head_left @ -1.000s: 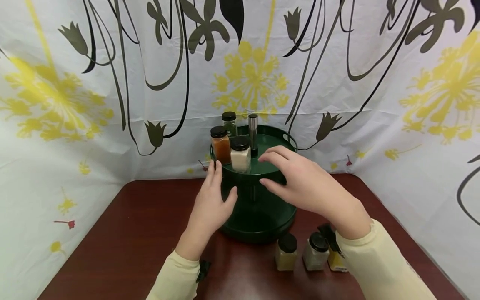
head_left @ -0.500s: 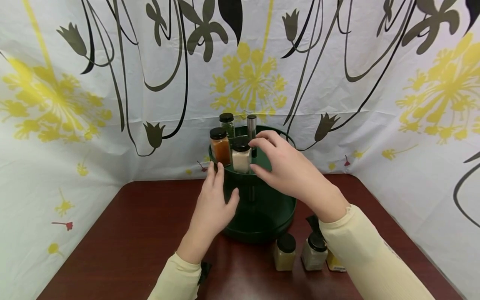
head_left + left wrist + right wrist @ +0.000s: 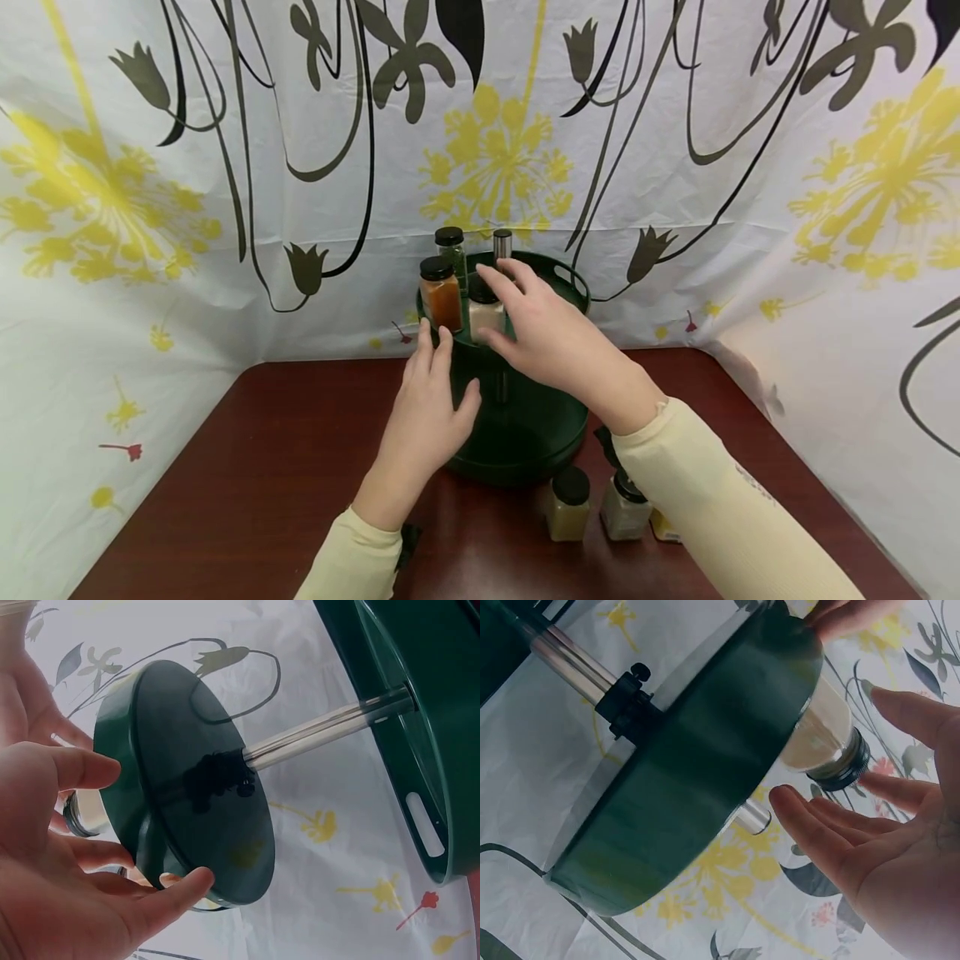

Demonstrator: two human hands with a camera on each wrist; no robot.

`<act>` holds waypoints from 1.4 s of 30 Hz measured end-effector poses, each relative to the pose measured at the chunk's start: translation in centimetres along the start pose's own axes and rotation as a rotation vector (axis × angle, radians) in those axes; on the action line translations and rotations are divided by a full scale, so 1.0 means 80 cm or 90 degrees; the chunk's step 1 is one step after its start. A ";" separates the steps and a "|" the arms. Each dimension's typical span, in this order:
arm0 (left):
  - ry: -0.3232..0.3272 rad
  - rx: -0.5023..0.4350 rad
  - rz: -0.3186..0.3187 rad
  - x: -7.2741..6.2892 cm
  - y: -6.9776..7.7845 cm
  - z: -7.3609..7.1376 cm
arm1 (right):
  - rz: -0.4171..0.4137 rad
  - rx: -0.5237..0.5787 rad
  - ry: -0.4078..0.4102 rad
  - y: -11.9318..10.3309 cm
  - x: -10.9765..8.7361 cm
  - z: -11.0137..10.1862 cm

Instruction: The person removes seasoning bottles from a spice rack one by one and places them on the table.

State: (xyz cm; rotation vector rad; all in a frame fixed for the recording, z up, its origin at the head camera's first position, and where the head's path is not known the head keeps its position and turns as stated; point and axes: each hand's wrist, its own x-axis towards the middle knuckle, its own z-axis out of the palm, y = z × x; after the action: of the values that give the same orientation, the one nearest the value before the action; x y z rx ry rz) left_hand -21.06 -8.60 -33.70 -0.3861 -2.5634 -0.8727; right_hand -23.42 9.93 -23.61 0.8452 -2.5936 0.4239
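A green two-tier round stand (image 3: 517, 433) stands on the table. Its upper tray (image 3: 697, 757) carries a jar of orange-brown powder (image 3: 442, 302), a jar of green flakes (image 3: 452, 254) and a black-lidded jar of cream-coloured powder (image 3: 484, 320). At the front left of that tray my left hand (image 3: 420, 417) has its fingers extended and touching the rim. My right hand (image 3: 555, 333) hovers around the cream-coloured jar with thumb and fingers spread. In the right wrist view these fingers are around the jar (image 3: 825, 735) without a visible grip; contact at the lid is unclear.
On the table right of the stand are a jar of tan powder (image 3: 568, 508), a greyish jar (image 3: 624, 508) and a yellow-labelled container (image 3: 664, 527) partly behind my right sleeve. The stand's metal post (image 3: 502, 242) rises above the upper tray. Patterned cloth (image 3: 300, 192) surrounds the table.
My right hand has moved left, from the right side of the upper tray to around the cream-coloured jar. The left hand has stayed at the rim.
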 end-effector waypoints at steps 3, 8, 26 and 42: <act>0.010 0.011 0.013 -0.001 -0.002 -0.001 | 0.019 0.001 -0.021 -0.001 0.004 0.004; 0.017 0.010 0.019 -0.001 -0.004 -0.001 | 0.027 0.015 -0.027 -0.001 0.008 0.009; 0.035 0.024 0.054 0.000 -0.009 -0.003 | -0.001 0.057 0.007 0.004 0.009 0.018; 0.038 0.015 0.051 0.002 -0.010 -0.005 | -0.089 0.092 0.160 0.007 -0.002 0.009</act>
State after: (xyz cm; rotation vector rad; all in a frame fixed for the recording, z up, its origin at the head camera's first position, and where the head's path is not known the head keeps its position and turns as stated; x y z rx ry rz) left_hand -21.44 -9.46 -33.77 -0.4466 -2.4831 -0.8121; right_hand -23.78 10.16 -24.39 0.9482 -2.2805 0.6393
